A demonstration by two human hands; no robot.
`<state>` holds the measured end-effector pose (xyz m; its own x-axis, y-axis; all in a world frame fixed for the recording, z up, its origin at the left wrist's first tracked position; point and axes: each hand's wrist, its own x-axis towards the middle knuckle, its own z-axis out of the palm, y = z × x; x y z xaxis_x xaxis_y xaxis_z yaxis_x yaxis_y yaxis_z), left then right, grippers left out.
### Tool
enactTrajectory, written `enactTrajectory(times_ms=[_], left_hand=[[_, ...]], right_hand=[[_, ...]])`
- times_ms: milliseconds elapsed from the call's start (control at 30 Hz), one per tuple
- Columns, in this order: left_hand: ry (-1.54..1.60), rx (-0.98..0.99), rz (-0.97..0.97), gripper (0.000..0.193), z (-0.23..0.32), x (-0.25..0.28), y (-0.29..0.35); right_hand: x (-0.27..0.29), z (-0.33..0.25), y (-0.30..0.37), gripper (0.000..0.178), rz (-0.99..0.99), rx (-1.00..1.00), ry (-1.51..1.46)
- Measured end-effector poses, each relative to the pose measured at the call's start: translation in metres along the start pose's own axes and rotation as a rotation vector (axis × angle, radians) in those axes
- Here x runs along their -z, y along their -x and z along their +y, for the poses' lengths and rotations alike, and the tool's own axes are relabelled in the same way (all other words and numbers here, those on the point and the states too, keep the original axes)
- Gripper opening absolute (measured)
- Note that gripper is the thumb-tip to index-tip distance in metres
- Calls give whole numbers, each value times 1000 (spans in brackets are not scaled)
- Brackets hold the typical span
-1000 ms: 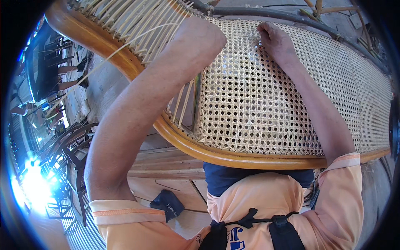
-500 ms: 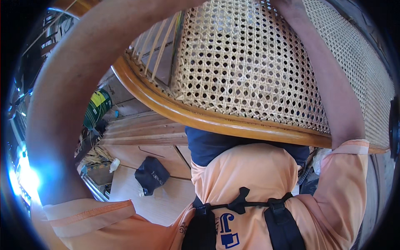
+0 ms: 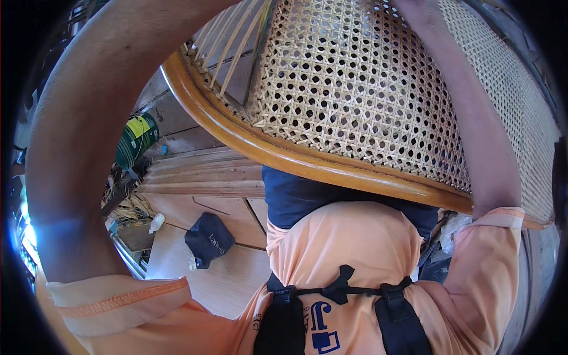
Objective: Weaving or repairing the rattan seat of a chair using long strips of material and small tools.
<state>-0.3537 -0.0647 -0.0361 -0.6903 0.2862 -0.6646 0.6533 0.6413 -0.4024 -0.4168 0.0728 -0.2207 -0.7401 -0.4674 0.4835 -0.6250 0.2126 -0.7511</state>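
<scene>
- Forearm at far left, the left one (image 3: 77, 124), arching up the picture; its hand runs out past the upper edge, so no telling what that grip is doing.
- Next along, a green bucket (image 3: 137, 142) with a yellow patch, tipped over beyond the arm.
- Then a dark cloth item (image 3: 209, 239) lying on pale boards (image 3: 201, 290), well apart from either hand.
- Here come loose cane strands (image 3: 239, 58), running up unwoven beside the finished weave; thin and springy by the look of them, probably easy to kink, so better drawn along gently than bent hard.
- And the main piece: the woven cane panel (image 3: 355, 89), filling the upper middle and right, its curved wooden frame (image 3: 307, 164) swinging in front of the dark trousers. I'd judge it taut, light in the mesh, heavier at the rim; glossy wood could slip, so hold the frame from beneath and spare the weave.
- Over on the right, the right hand (image 3: 419, 10) is up by the weave, fingers cropped away; pinching or spread, cannot tell.
</scene>
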Motion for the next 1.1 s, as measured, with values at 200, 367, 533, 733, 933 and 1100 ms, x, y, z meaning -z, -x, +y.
enactTrajectory(times_ms=[200, 367, 533, 733, 933, 1100], left_hand=[[10, -22, 102, 17, 2, -7, 5], [-55, -78, 149, 16, 3, -12, -7], [-53, -98, 126, 18, -2, -13, -6], [401, 215, 105, 24, -12, -29, -6], [900, -131, 170, 25, -29, -12, 13], [496, 174, 120, 23, -15, -12, 6]], right_hand=[[-2, -51, 0, 9, -231, -305, -115], [16, -62, 7, 8, -325, -546, -1267], [14, -101, -6, 13, -301, -633, -191], [-10, -109, -12, 15, -308, -561, -330], [-26, -104, -12, 16, -160, -420, -210], [-37, -110, -18, 19, -192, -378, -75]])
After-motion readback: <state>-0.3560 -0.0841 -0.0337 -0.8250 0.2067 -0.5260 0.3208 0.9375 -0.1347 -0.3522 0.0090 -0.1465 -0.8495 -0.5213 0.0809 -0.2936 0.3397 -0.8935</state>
